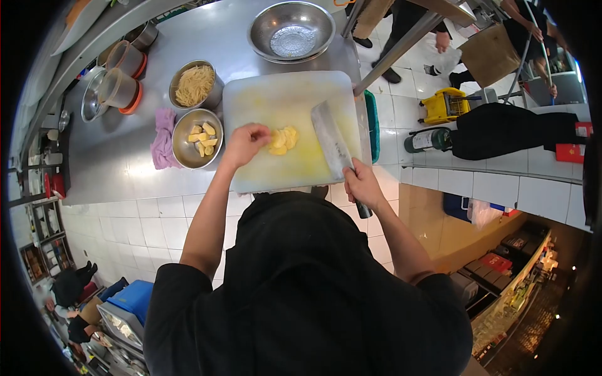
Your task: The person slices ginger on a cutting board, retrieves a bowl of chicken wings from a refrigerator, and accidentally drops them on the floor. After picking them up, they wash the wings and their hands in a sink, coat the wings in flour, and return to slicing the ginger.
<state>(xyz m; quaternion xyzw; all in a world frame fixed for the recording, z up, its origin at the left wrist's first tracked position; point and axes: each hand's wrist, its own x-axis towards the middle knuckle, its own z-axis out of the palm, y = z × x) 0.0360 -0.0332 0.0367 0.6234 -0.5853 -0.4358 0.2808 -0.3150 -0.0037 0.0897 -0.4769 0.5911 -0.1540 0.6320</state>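
- Cleaver (331, 141): dull grey metal blade
- Cutting board (307, 172): matt white plastic (stained yellow)
- Large bowl (291, 31): shiny steel
- Purple rag (164, 139): soft cloth

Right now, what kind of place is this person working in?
Probably a restaurant kitchen. There's a long steel counter with metal bowls of cut food, a big white cutting board, and a cleaver in the right hand. The left hand touches yellow pieces.

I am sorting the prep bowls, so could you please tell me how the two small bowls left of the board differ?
The rear bowl holds fine pale shreds; the front bowl holds chunky yellow pieces. The front bowl touches the pink cloth; the rear bowl does not. Both are round steel bowls beside the board.
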